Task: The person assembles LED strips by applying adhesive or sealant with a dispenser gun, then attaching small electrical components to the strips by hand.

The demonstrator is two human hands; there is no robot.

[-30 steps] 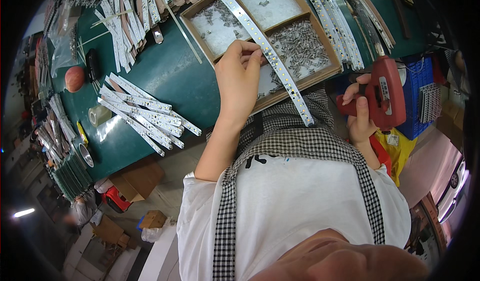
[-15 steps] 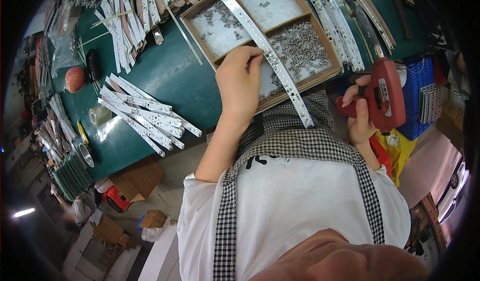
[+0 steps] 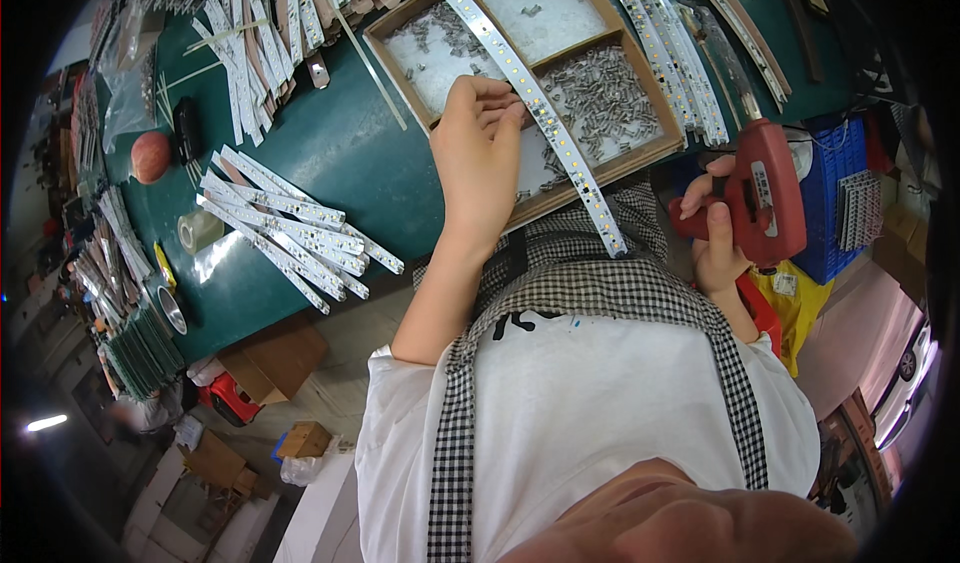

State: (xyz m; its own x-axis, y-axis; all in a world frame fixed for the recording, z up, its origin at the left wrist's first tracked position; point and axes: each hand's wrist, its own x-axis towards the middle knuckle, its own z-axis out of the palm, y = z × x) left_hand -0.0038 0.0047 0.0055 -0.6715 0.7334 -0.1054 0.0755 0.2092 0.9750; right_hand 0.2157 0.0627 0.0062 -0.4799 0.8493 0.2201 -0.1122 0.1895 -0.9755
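A white LED strip (image 3: pixel 575 163) lies slantwise across a divided wooden tray (image 3: pixel 655 150), its near end sticking out past the tray's front edge. My left hand (image 3: pixel 475 153) is over the tray's near-left part, fingers curled and thumb drawn in, right beside the strip's left edge. Whatever may be between those fingertips is too small or hidden to make out. On the right, my right hand (image 3: pixel 718 248) grips a red soldering gun (image 3: pixel 768 198), with its metal tip pointing away from me. Small metal clips (image 3: pixel 605 98) fill the tray's right compartment.
Loose LED strips (image 3: pixel 290 228) are piled on the green table (image 3: pixel 330 143) at left, near a tape roll (image 3: pixel 200 231) and an apple (image 3: pixel 151 158). More strips (image 3: pixel 665 53) lie right of the tray. A blue crate (image 3: pixel 838 193) stands beyond the soldering gun.
My left fingers have loosened from a tight pinch at the strip's edge and shifted slightly. The soldering gun has moved a little to the left. The strip has barely moved.
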